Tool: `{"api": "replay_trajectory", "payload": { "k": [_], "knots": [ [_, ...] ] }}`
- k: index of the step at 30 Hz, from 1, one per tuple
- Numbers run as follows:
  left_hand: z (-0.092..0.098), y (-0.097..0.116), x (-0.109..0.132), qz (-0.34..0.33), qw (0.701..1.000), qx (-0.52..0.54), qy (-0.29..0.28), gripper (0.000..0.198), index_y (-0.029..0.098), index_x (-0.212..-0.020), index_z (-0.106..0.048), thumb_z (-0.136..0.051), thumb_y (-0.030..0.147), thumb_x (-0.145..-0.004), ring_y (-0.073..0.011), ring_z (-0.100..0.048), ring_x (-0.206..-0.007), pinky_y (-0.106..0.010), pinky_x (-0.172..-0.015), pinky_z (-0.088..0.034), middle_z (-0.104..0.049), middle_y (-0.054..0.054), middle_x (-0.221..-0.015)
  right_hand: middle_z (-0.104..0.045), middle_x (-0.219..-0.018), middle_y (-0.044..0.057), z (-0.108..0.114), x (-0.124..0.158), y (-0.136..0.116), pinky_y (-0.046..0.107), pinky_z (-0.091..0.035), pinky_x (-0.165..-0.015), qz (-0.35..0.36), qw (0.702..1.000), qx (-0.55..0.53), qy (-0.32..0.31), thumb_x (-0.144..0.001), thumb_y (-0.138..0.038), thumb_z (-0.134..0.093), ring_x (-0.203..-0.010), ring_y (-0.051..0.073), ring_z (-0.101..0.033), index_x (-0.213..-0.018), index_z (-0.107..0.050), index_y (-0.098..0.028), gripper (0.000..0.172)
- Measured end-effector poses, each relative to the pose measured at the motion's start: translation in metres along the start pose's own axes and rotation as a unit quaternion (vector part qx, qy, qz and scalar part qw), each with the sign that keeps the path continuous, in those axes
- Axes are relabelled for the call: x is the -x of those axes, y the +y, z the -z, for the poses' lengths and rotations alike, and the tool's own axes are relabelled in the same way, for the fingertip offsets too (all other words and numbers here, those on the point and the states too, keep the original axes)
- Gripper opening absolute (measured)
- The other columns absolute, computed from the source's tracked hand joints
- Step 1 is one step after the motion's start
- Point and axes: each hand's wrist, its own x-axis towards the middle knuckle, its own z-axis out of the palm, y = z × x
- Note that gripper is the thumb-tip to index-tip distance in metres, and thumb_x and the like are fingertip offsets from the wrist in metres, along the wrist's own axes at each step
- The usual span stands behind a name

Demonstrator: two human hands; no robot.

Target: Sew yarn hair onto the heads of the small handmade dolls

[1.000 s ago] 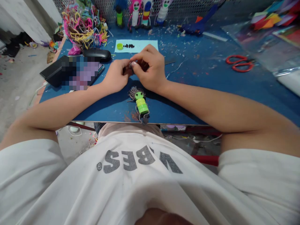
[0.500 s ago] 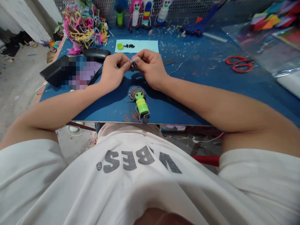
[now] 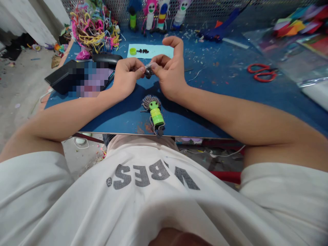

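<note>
My left hand [image 3: 128, 76] pinches one side of a small clear plastic bag [image 3: 148, 71] with dark bits inside. On its other side, my right hand [image 3: 171, 73] grips the bag between thumb and a bent finger, while another finger points up and away. The bag is held above the blue table. Below it, near the table's front edge, lies a small doll [image 3: 155, 114] with grey yarn hair, a green face and a body of green and yellow rings. Behind my hands a light blue strip [image 3: 161, 51] bears a green bottle cap [image 3: 133, 51] and several small black pieces [image 3: 142, 51].
A yarn heap [image 3: 94, 29], a black case [image 3: 107, 58] and a phone [image 3: 96, 82] lie on the left. Several finished dolls [image 3: 150, 17] stand at the back. A blue glue gun [image 3: 217, 32], red scissors [image 3: 262, 72] and plastic bags [image 3: 276, 51] are on the right.
A finger of my right hand has lifted off and now points upward. The bag shows more between my hands, its dark contents hanging slightly lower.
</note>
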Motion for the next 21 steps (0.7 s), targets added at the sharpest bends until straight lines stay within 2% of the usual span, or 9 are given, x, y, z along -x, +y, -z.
{"api": "replay_trajectory", "payload": {
  "k": [3,7,11,14,16,19,21],
  "knots": [
    [-0.001,0.001,0.002,0.005,1.0,0.024,0.013,0.024,0.036,-0.065,-0.072,-0.085,0.045,-0.084,-0.0245,-0.05,-0.074,-0.047,-0.08,-0.046,-0.07,-0.004,-0.071,-0.073,-0.084,-0.008,0.003,-0.002,-0.007,0.05,-0.057,-0.083,-0.009,0.999,0.037,-0.025,-0.071,-0.051,-0.106,-0.087,0.029,-0.069,-0.118,-0.05,-0.046,0.073],
    [0.0,0.001,0.003,0.013,0.999,0.041,0.018,0.021,0.036,-0.066,-0.072,-0.085,0.04,-0.083,-0.0239,-0.05,-0.076,-0.047,-0.083,-0.047,-0.07,-0.003,-0.07,-0.073,-0.085,-0.007,0.005,-0.004,-0.007,0.052,-0.057,-0.089,-0.026,0.998,0.051,-0.021,-0.067,-0.053,-0.106,-0.09,0.03,-0.07,-0.11,-0.05,-0.045,0.071],
    [0.0,0.001,0.002,0.021,0.999,0.049,0.007,0.025,0.033,-0.067,-0.071,-0.084,0.039,-0.087,-0.0246,-0.054,-0.077,-0.048,-0.084,-0.046,-0.068,-0.004,-0.07,-0.081,-0.104,-0.002,0.009,-0.006,0.002,0.054,-0.059,-0.09,0.001,0.996,0.091,-0.003,-0.075,-0.056,-0.101,-0.099,0.032,-0.073,-0.112,-0.051,-0.044,0.064],
    [-0.002,0.004,0.004,0.03,0.998,0.057,-0.007,0.027,0.032,-0.068,-0.07,-0.086,0.035,-0.089,-0.0227,-0.051,-0.076,-0.045,-0.083,-0.044,-0.064,-0.003,-0.068,-0.077,-0.118,0.002,0.013,-0.008,0.007,0.055,-0.061,-0.084,0.036,0.991,0.128,0.025,-0.076,-0.058,-0.103,-0.092,0.031,-0.069,-0.116,-0.055,-0.045,0.064],
    [-0.004,0.009,0.007,0.057,0.997,0.058,0.002,0.026,0.031,-0.068,-0.07,-0.086,0.03,-0.088,-0.0208,-0.045,-0.073,-0.043,-0.079,-0.038,-0.063,-0.002,-0.066,-0.075,-0.123,0.003,0.014,-0.007,0.005,0.056,-0.063,-0.086,0.052,0.989,0.135,0.027,-0.078,-0.057,-0.103,-0.095,0.032,-0.069,-0.121,-0.057,-0.046,0.064],
    [-0.007,0.019,0.01,0.122,0.99,0.074,0.017,0.028,0.027,-0.067,-0.069,-0.085,0.025,-0.09,-0.0178,-0.039,-0.069,-0.041,-0.075,-0.03,-0.063,-0.002,-0.067,-0.076,-0.127,0.003,0.012,-0.004,-0.002,0.055,-0.066,-0.093,0.061,0.989,0.137,0.008,-0.082,-0.052,-0.101,-0.116,0.034,-0.072,-0.126,-0.058,-0.048,0.062],
    [-0.009,0.026,0.01,0.147,0.985,0.089,0.017,0.032,0.026,-0.066,-0.067,-0.081,0.018,-0.094,-0.0161,-0.037,-0.066,-0.04,-0.072,-0.027,-0.061,-0.002,-0.065,-0.076,-0.126,0.001,0.009,-0.002,-0.006,0.055,-0.068,-0.096,0.063,0.991,0.12,-0.002,-0.079,-0.045,-0.1,-0.122,0.035,-0.073,-0.125,-0.056,-0.05,0.063]
  ]
}}
